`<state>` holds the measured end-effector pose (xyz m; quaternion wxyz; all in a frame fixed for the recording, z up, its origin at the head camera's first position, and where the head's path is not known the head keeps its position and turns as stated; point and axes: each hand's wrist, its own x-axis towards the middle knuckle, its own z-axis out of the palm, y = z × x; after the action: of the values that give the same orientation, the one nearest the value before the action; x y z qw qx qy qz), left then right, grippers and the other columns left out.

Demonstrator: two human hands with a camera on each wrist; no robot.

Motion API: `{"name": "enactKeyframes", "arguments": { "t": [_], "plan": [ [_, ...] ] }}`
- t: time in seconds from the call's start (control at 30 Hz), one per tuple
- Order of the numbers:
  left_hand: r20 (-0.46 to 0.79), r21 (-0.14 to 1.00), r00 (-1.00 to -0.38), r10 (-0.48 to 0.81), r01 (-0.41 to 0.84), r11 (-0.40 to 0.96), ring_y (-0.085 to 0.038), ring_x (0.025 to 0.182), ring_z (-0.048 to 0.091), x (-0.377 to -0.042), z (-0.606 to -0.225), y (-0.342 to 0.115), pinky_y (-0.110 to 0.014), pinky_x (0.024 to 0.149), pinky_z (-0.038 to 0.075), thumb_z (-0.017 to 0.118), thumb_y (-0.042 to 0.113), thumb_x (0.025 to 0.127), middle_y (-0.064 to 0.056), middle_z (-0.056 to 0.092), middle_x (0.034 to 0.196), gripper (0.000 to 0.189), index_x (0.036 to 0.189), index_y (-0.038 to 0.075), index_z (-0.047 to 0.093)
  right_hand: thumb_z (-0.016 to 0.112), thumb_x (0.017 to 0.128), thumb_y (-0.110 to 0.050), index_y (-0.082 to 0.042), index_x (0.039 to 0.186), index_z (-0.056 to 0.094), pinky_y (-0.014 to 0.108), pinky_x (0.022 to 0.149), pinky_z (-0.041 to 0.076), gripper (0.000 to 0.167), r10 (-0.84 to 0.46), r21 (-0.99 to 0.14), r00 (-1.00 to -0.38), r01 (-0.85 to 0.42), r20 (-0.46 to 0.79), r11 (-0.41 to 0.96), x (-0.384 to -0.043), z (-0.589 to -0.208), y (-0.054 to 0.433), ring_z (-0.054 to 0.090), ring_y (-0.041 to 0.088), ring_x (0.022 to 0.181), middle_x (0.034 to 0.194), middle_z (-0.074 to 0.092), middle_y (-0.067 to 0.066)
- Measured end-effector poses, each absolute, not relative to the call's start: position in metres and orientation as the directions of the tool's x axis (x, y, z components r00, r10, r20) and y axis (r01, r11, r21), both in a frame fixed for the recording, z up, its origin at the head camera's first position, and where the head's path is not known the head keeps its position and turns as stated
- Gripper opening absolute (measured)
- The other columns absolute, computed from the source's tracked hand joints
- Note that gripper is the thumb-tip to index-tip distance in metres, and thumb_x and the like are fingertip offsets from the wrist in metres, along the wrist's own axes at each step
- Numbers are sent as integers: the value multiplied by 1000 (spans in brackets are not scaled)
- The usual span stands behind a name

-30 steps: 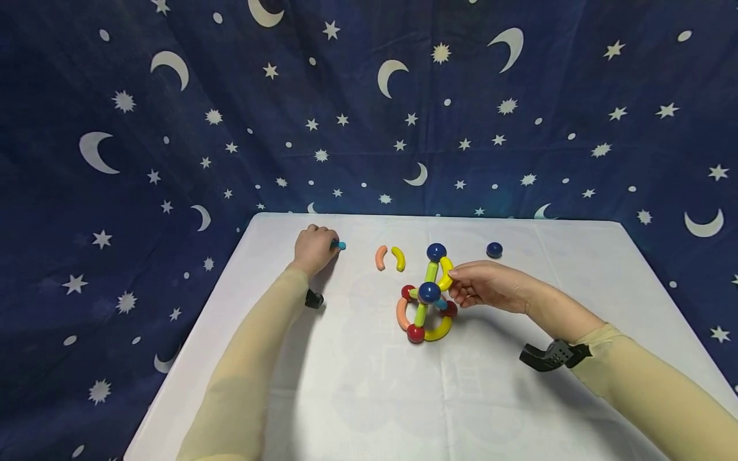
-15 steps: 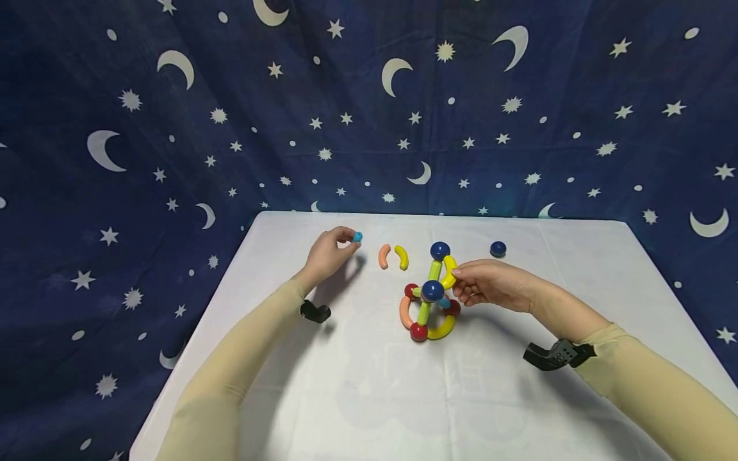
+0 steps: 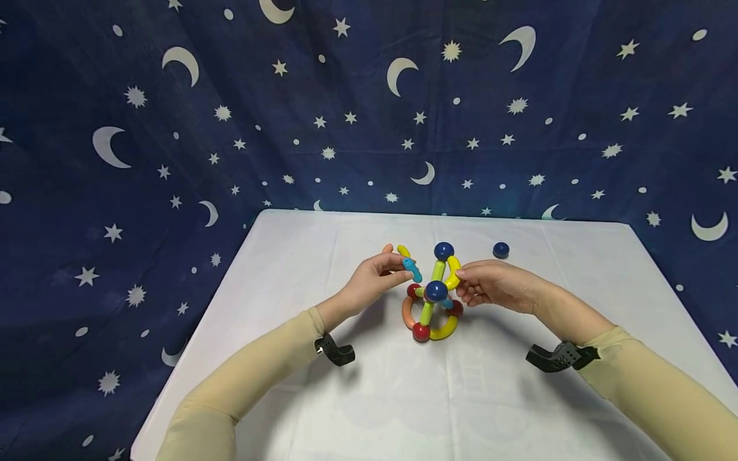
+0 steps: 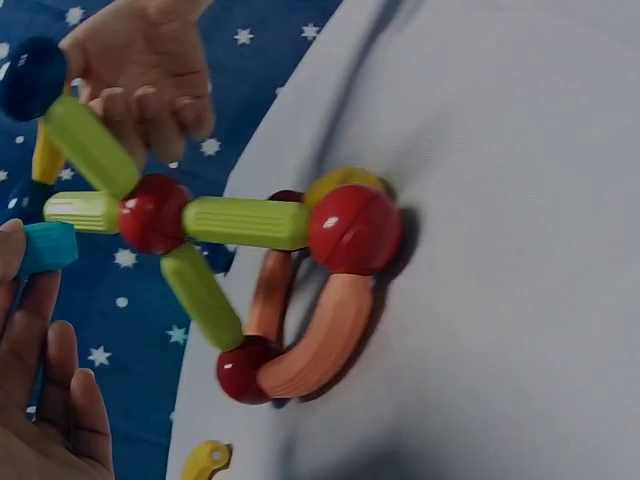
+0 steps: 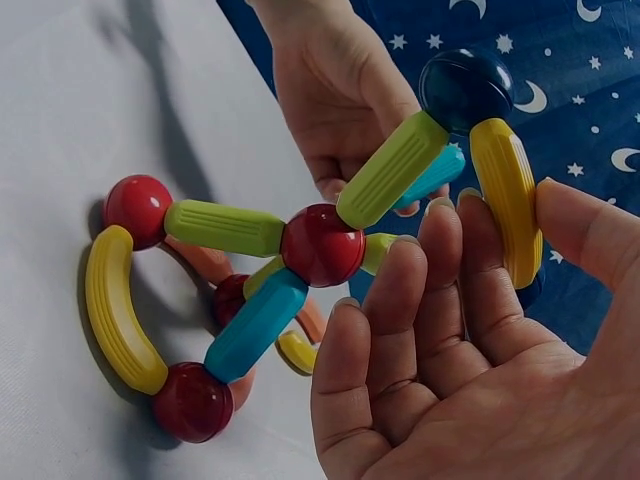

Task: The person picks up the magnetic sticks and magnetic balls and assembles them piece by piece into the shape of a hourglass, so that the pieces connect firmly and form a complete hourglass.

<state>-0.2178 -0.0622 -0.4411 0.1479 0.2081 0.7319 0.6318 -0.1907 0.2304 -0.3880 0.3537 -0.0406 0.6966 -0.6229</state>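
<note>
A magnetic stick-and-ball structure stands on the white table, with a red ball (image 3: 421, 331) at its near foot. Two navy balls (image 3: 436, 291) cap its upper green sticks (image 5: 395, 170). My right hand (image 3: 498, 286) pinches a yellow curved stick (image 5: 508, 195) between thumb and fingers at the upper right side; it lies between the navy balls. On the other side, my left hand (image 3: 371, 282) holds a light-blue straight stick (image 3: 412, 270) by thumb and fingertips, close to the structure. A light-blue stick (image 5: 257, 325) is also part of the lower structure.
A loose navy ball (image 3: 501, 250) lies behind my right hand. Beyond my left hand are a yellow curved stick (image 3: 403, 251) and an orange curved stick (image 3: 388, 248), both partly hidden. A starry blue cloth (image 3: 369, 128) hangs behind the table.
My left hand has lifted the light-blue stick from the back left of the table and carried it right, up to the structure. My right hand keeps its pinch on the yellow stick.
</note>
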Motion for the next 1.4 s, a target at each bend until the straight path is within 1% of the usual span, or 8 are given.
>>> {"name": "enactKeyframes", "arguments": {
  "t": [0.17, 0.33, 0.7, 0.9, 1.03, 1.13, 1.3, 1.4],
  "plan": [
    [57, 985, -859, 509, 132, 111, -21, 98, 65, -213, -447, -58, -29, 86, 51, 74, 19, 96, -3, 73, 110, 26, 118, 5, 72, 55, 104, -26, -4, 105, 66, 33, 83, 54, 25, -495, -897, -748, 383, -441, 220, -190, -387, 231, 60, 22, 85, 92, 68, 9],
    [51, 985, -852, 522, 130, 115, -21, 94, 64, -210, -451, -54, -28, 83, 51, 74, 19, 96, -3, 72, 109, 26, 119, 7, 72, 55, 104, -26, -4, 105, 66, 33, 83, 54, 25, -495, -895, -746, 390, -446, 218, -189, -386, 230, 60, 22, 84, 93, 68, 10],
    [37, 987, -839, 543, 115, 112, -29, 101, 63, -204, -452, -48, -28, 83, 48, 74, 17, 96, -4, 71, 110, 27, 121, 8, 68, 55, 104, -26, -4, 105, 66, 32, 83, 55, 25, -497, -897, -748, 389, -439, 208, -189, -387, 231, 60, 21, 84, 90, 68, 7],
    [33, 978, -820, 571, 144, 150, -22, 109, 61, -208, -456, -50, -31, 90, 47, 64, 10, 99, 0, 69, 126, 31, 130, 8, 67, 55, 104, -26, -4, 106, 66, 33, 83, 54, 24, -492, -896, -750, 397, -443, 202, -189, -388, 231, 60, 21, 84, 91, 68, 8],
    [25, 949, -799, 601, 207, 237, -15, 110, 59, -214, -460, -50, -32, 92, 46, 59, 14, 103, 6, 65, 135, 32, 133, 12, 67, 55, 104, -26, -4, 105, 66, 33, 83, 54, 24, -487, -895, -752, 398, -444, 201, -188, -388, 231, 60, 21, 84, 91, 68, 7],
    [27, 911, -772, 635, 281, 303, -16, 109, 59, -219, -463, -50, -32, 90, 48, 56, 12, 103, 3, 66, 132, 31, 131, 13, 69, 55, 104, -26, -5, 105, 66, 33, 83, 54, 24, -482, -895, -755, 398, -444, 202, -188, -388, 231, 60, 21, 84, 90, 68, 7],
    [64, 856, -692, 719, 408, 317, -25, 111, 61, -226, -470, -50, -39, 97, 50, 57, 4, 98, -8, 67, 122, 27, 121, 10, 71, 55, 104, -27, -4, 105, 66, 33, 83, 54, 26, -484, -899, -758, 385, -438, 210, -187, -387, 230, 60, 22, 84, 92, 68, 9],
    [108, 785, -651, 751, 519, 337, -26, 107, 60, -230, -472, -48, -39, 99, 45, 63, 8, 99, -4, 70, 117, 22, 118, 13, 72, 56, 104, -27, -3, 106, 66, 33, 83, 54, 26, -481, -902, -764, 375, -431, 213, -186, -386, 230, 60, 22, 84, 92, 68, 9]
  ]
}}
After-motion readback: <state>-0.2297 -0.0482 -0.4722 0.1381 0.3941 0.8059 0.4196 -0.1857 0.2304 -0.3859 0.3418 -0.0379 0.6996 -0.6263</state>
